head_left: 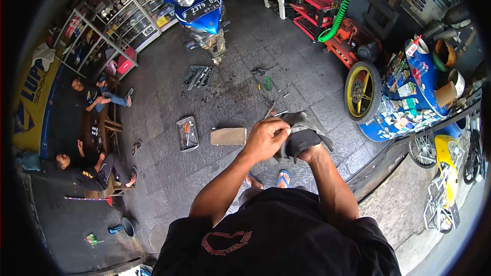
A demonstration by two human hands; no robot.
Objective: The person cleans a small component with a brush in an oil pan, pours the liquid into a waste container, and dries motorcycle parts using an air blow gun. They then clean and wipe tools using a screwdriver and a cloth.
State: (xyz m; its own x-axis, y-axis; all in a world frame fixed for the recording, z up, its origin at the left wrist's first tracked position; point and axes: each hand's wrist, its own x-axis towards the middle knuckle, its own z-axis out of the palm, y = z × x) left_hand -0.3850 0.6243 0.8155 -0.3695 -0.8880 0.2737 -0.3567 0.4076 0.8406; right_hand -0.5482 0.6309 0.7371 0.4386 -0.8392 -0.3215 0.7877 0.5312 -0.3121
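My left hand (267,140) is closed, with thumb and fingertips pinched together at the edge of a dark grey cloth (300,142). My right hand (310,153) is mostly covered by this cloth, which drapes over its fingers. The cloth has pointed, finger-like corners; whether it is a rag or a glove I cannot tell. Behind it shows a lighter grey piece of fabric (299,119). Just beyond my left hand is a thin metal rod (281,113), partly hidden by the hand.
On the tiled floor lie a tray of tools (187,134), a brown box (228,136) and a socket set (198,77). A blue motorcycle (204,13) stands ahead. To the right are a yellow-rimmed wheel (362,91) and red compressor (348,46). Two people (94,171) sit at left.
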